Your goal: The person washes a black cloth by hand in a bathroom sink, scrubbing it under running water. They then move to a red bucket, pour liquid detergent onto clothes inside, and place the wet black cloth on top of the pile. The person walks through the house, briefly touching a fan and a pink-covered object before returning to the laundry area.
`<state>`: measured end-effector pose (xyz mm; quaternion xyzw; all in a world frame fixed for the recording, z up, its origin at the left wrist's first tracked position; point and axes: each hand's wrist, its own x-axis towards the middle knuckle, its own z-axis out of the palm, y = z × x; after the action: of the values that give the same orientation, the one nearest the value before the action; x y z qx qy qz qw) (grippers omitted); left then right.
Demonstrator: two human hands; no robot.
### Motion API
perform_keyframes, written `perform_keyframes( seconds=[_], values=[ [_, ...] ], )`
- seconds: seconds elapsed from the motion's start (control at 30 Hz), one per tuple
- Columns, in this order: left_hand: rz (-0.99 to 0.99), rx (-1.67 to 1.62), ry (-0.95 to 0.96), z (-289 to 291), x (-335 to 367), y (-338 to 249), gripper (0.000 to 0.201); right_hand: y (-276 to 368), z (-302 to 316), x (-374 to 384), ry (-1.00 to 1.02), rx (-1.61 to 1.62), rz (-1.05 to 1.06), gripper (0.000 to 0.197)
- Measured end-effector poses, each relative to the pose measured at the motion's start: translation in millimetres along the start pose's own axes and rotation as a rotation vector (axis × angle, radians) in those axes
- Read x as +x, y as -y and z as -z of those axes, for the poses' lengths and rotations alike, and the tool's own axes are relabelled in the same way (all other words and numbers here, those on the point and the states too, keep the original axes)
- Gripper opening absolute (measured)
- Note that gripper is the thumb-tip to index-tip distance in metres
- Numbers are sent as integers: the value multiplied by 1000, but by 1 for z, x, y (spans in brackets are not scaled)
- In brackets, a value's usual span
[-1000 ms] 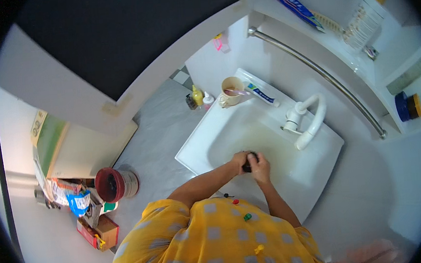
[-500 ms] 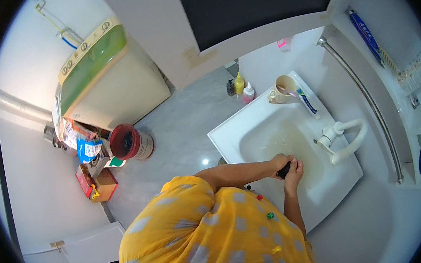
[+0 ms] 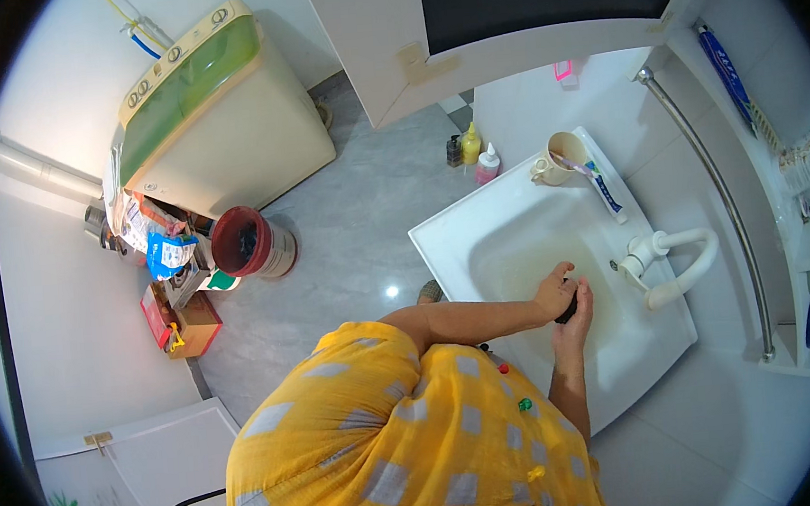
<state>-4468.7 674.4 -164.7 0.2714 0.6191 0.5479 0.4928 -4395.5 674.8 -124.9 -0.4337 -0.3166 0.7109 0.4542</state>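
Over the water in the white sink (image 3: 437, 241), my two hands meet around a small black object (image 3: 568, 310) whose kind I cannot make out. My left hand (image 3: 551, 295) presses against it from the left with its fingers curled. From below and to the right, my right hand (image 3: 574, 327) wraps it, so most of the object is hidden. The white faucet (image 3: 677, 265) stands to the right of my hands. On the sink's far rim are a beige mug (image 3: 559, 160) with a toothbrush across it and a toothpaste tube (image 3: 604, 194).
Small bottles (image 3: 485, 163) stand beyond the sink. Above hangs an open cabinet door (image 3: 381, 74); a metal rail (image 3: 713, 181) and shelves (image 3: 747, 121) run along the right. At left are a washing machine (image 3: 243, 123), a red bucket (image 3: 243, 245) and a cardboard box (image 3: 199, 324).
My hands have shifted slightly right and up in the picture, still around the black object. My left fingers have moved up over it. The whole view has tilted a little.
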Motion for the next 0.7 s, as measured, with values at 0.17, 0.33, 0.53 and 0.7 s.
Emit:
perform_keyframes(
  seconds=[0.17, 0.33, 0.53, 0.7],
  values=[
    [233, -307, 56, -2, -4, -20, 49, 14, 5, -2, 179, -130, 165, 43],
    [785, -875, 745, 33, -16, -61, 49, 44, 2, -7, 335, 15, 151, 42],
    [922, -809, 1088, 28, -30, -60, 51, 81, -17, -20, 327, -41, 40, 28],
    [808, -507, 1013, 20, -39, -60, 25, 78, -7, -7, 420, -190, 16, 20]
  ],
)
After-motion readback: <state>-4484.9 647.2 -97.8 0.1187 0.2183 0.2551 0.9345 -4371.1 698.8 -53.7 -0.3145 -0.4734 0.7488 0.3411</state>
